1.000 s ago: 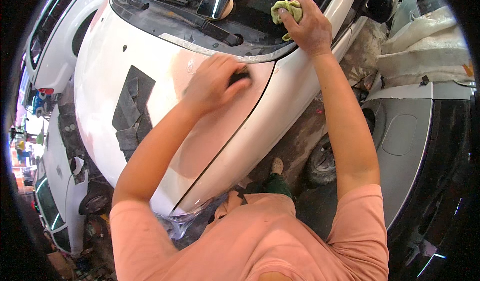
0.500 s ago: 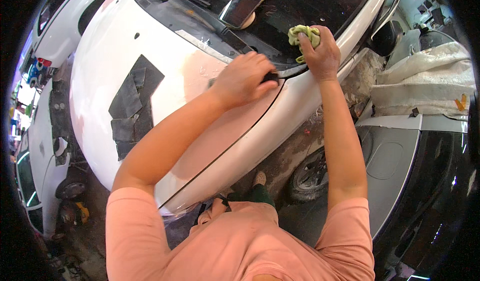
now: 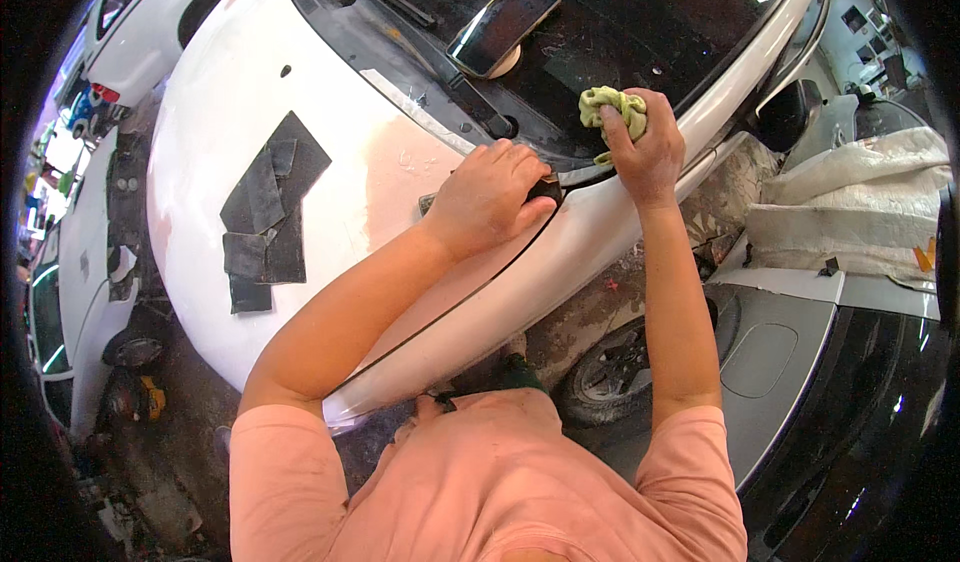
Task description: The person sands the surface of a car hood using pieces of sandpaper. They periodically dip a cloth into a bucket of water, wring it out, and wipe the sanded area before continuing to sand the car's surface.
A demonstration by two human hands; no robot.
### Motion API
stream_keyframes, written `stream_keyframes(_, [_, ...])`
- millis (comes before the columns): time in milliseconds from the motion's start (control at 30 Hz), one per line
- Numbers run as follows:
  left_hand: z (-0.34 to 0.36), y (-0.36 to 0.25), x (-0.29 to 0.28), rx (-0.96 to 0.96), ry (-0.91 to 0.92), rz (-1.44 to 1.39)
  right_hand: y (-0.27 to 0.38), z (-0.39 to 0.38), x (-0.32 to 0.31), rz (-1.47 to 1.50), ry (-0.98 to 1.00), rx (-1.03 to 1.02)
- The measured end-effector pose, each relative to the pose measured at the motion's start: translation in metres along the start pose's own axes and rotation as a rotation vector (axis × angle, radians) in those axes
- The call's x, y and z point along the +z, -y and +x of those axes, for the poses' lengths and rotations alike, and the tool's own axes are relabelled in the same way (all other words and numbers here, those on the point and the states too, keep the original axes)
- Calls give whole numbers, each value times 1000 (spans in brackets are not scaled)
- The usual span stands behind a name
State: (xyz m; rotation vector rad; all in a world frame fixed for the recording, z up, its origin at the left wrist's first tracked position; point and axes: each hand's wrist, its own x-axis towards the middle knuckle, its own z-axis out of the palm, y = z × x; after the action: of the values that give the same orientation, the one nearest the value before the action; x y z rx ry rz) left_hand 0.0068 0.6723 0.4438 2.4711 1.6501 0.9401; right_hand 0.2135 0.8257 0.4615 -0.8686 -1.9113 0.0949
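The left hand (image 3: 495, 194) curls over a dark block (image 3: 545, 191) on the white hood (image 3: 342, 202); the right hand (image 3: 648, 150), apart from it, clutches a green cloth (image 3: 612, 110) near the windshield (image 3: 610, 37); the block looks light, stiff, best held by its sides; the cloth, soft.

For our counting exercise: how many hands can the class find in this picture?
2: the left hand holds a dark block against the white bonnet; the right hand holds a crumpled yellow-green cloth near the windscreen. Others may be hidden.
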Motion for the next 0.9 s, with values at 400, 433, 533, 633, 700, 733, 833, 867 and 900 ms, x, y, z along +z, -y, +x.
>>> stream_keyframes(400, [-25,2,-9,-27,-4,74,-6,-5,-5,289,-53,-21])
stream_keyframes(433, [-5,-6,-1,-59,17,69,-6,-6,-4,310,-59,-45])
stream_keyframes(533, [10,-11,14,-38,-52,75,-13,-7,-10,350,-33,-48])
stream_keyframes(633, [7,-13,13,-48,-59,49,-13,-6,-13,372,-28,-80])
stream_keyframes(700, [9,-22,3,-47,-30,28,-15,-7,-13,402,-9,-84])
stream_keyframes(733, [11,-23,1,-81,21,20,-17,-6,-12,418,0,-131])
stream_keyframes(833, [10,-22,-11,-121,0,-59,-14,-4,-15,555,136,-51])
stream_keyframes(867, [5,-26,-17,-147,-106,-32,-8,-1,-19,787,286,84])
stream_keyframes(900, [-5,-28,-26,-173,-211,-5,0,4,-22,851,392,91])
